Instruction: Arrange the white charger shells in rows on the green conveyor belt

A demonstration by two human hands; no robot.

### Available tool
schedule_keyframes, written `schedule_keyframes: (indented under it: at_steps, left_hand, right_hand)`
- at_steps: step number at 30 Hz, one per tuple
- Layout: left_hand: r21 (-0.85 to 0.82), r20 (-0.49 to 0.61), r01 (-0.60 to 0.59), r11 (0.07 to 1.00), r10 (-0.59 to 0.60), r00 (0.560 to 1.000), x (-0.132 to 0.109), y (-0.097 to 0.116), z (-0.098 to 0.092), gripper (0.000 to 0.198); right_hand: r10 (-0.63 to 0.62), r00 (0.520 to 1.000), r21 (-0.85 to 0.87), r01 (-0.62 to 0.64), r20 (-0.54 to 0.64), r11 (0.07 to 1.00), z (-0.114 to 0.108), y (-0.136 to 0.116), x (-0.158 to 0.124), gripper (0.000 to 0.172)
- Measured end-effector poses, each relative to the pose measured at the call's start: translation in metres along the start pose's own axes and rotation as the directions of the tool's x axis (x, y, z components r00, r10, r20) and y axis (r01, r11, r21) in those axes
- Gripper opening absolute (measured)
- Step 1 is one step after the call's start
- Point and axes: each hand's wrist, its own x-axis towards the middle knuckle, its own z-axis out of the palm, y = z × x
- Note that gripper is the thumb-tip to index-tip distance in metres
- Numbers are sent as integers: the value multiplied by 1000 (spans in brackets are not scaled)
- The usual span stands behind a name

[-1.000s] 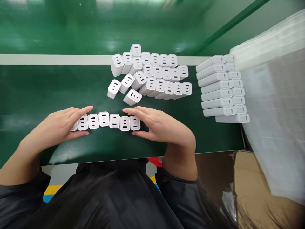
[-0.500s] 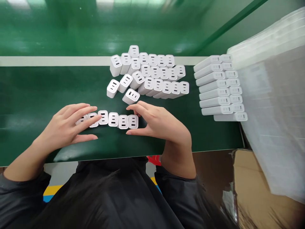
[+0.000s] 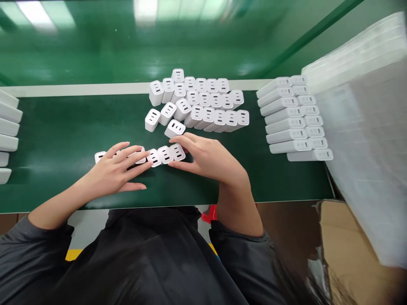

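Observation:
A short row of white chargers point(image 3: 165, 155) stands on the green table near its front edge, slotted faces up. Over the left and middle part of this row lies my left hand point(image 3: 116, 171), its fingers spread and hiding some chargers. My right hand point(image 3: 203, 156) is at the row's right end, thumb and index finger on either side of the last chargers, pinching them. Just beyond the hands stands a larger group of white chargers point(image 3: 208, 114), with a few tilted ones at its left side.
Stacked white chargers point(image 3: 288, 123) lie at the right, beside a translucent plastic sheet point(image 3: 359, 127). More white pieces point(image 3: 8, 127) are at the left edge. A cardboard box point(image 3: 343, 237) sits below the table's right corner.
My left hand has moved right along the row. The row's right end has tilted, and my right hand has closed in on it. The view has shifted, showing white pieces at the left.

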Motion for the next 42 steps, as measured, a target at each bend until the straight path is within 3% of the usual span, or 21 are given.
schedule_keyframes:
  at_steps: [7,12,16,20,25,28,32,36,42]
  left_hand:
    - [-99,-8,24,995,-25,1000,16,24,7,57]
    - [-101,-43,10,995,-14,999,27,39,12,51]
    - [-100,-64,-20,995,14,998,28,34,10,50]
    - [-188,-128,109,976,-134,983,26,22,5,46]
    - [-231,-47,234,944,-251,967,30,18,6,39]
    - [-211,5,237,948,-242,970,31,19,9,47]
    - [-170,-3,230,958,-233,972,27,20,10,46]
    - [-135,3,225,965,-226,974,24,18,8,47]
    - [-101,2,248,964,-249,969,23,14,11,48]
  right_hand:
    - [-60,997,58,57,53,997,-1,5,0,82]
    - [-157,982,126,144,104,982,3,2,-1,89]
    - [-246,962,207,219,118,954,6,2,1,91]
    - [-343,932,323,290,119,901,11,3,6,102]
    - [-415,903,428,332,115,841,16,8,10,107]
    - [-420,902,440,339,101,832,12,12,9,106]
    - [-322,936,427,234,145,873,3,19,6,98]
    - [-266,942,415,162,206,895,-4,25,4,81]
    - [-260,942,405,158,211,900,-9,27,5,55]
